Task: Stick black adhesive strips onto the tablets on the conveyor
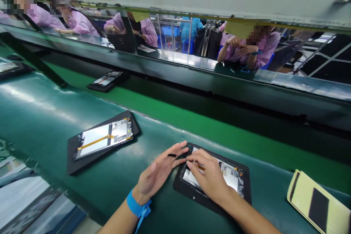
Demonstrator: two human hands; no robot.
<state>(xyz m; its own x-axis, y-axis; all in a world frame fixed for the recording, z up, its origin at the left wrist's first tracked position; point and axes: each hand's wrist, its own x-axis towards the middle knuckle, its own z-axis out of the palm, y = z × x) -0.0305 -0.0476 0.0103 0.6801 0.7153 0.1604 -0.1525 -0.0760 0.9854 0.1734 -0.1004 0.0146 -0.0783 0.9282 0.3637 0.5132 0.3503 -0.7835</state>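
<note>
An opened tablet (231, 182) with its inner boards and silver plates showing lies on a black foam pad (246, 175) in front of me. My right hand (210, 177) is over it, thumb and forefinger pinched together near its left end. What the pinch holds, if anything, is too small to make out. An orange ribbon cable (201, 168) shows partly under that hand. My left hand (161, 172) is open beside the tablet's left end, fingers stretched out, with a small black strip (172, 155) on a finger. A blue wrist strap (135, 203) circles the left wrist.
Another opened tablet (102, 137) lies on a black pad to the left. A yellow pad with black strips (319, 204) is at the right edge. Beyond the green bench runs a green belt (153, 109) carrying another device (106, 80). Co-workers in pink sit across.
</note>
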